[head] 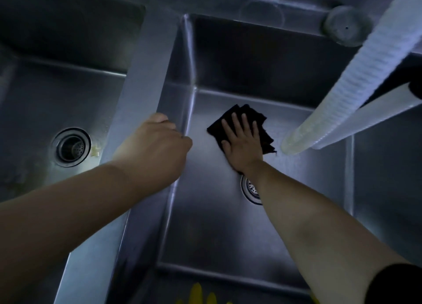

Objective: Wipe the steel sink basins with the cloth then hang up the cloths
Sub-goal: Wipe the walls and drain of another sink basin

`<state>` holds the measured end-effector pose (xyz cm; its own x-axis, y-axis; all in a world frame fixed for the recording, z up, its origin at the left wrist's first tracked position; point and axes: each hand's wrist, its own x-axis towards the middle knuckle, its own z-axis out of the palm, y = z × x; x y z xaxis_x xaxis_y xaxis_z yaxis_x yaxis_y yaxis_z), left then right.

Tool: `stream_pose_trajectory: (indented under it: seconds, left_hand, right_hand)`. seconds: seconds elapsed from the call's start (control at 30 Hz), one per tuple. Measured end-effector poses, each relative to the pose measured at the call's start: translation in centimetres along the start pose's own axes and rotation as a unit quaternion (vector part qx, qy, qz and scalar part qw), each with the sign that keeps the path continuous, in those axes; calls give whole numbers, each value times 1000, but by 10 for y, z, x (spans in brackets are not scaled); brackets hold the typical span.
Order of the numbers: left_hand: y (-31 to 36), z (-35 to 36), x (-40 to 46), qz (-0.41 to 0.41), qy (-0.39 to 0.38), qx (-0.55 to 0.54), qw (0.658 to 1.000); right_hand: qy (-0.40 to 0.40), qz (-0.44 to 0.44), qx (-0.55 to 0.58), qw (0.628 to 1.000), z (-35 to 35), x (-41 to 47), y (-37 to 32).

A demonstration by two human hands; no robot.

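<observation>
Two steel basins lie below me, split by a steel divider. In the right basin a black cloth lies flat on the bottom. My right hand presses on the cloth with fingers spread, just beyond the basin's drain, which my forearm partly hides. My left hand rests curled over the divider's edge, its fingers wrapped down the right basin's wall. The left basin has its own drain.
A ribbed pale hose slants down from the upper right and ends near the right basin's floor. A round steel fitting sits on the back ledge. A pale scrap lies beside the left drain. Something yellow shows at the bottom edge.
</observation>
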<state>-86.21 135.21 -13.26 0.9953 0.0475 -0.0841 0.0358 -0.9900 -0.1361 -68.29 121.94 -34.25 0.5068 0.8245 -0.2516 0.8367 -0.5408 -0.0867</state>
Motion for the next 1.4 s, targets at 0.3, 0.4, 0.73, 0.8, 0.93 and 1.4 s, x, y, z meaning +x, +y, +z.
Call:
stream_pose_trajectory:
  seconds: [0.3, 0.4, 0.73, 0.8, 0.93, 1.4]
  left_hand:
    - [5, -7, 1, -37, -18, -20, 999]
    - [7, -12, 1, -50, -13, -29, 998]
    - [4, -5, 0, -44, 4, -29, 999]
    - [4, -5, 0, -48, -4, -27, 998]
    - [4, -4, 1, -52, 5, -27, 998]
    - [8, 0, -2, -34, -96, 99, 990]
  right_hand:
    - [36, 203, 50, 977, -8, -70, 99]
    - [13, 261, 45, 964, -4, -85, 121]
    - [30, 253, 44, 966, -12, 5, 44]
    - [34, 213, 52, 975, -12, 20, 7]
    - [41, 81, 66, 994, -11, 38, -62]
    - [28, -74, -8, 997, -19, 58, 9]
